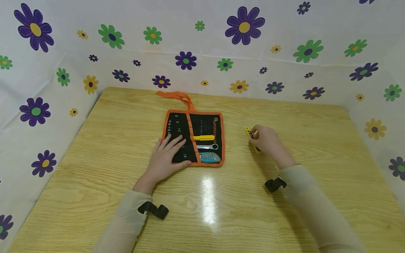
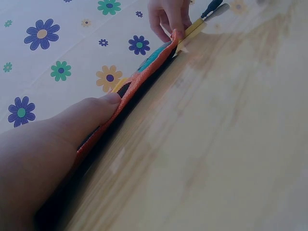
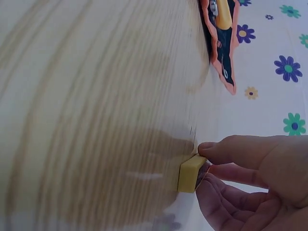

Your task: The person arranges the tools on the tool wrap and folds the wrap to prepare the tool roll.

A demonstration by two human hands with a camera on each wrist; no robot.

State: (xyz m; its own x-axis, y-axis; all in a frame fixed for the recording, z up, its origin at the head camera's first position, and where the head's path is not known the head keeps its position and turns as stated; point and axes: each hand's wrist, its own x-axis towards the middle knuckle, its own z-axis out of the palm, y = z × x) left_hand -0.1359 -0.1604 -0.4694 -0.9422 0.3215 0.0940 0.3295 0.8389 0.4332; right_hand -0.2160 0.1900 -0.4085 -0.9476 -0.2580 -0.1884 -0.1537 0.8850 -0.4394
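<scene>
You've two hands (image 1: pixel 166 154) (image 1: pixel 266 140); two wristbands (image 1: pixel 155 209) (image 1: pixel 274 184); one pouch (image 1: pixel 186 129); one wrench (image 1: pixel 207 147); one cutter (image 1: pixel 210 158); one yellow handle (image 1: pixel 205 137); one yellow bar (image 3: pixel 190 174); one table (image 1: pixel 243 207).

Between pouch (image 1: pixel 223 140) and right hand (image 1: pixel 267 140): bare tabletop (image 1: pixel 234 140), passable.
Pouch, left half: near part obstructed by left hand (image 1: pixel 166 154), resting on it.
Pouch, right half: yellow tool (image 1: pixel 204 137), wrench (image 1: pixel 206 147) and teal cutter (image 1: pixel 210 158) occupy the pockets.
Behind pouch: loose orange strap (image 1: pixel 168 94), then floral backdrop (image 1: pixel 202 42) as barrier.
Near side: open lane between left forearm (image 1: pixel 121 221) and right forearm (image 1: pixel 316 207).
</scene>
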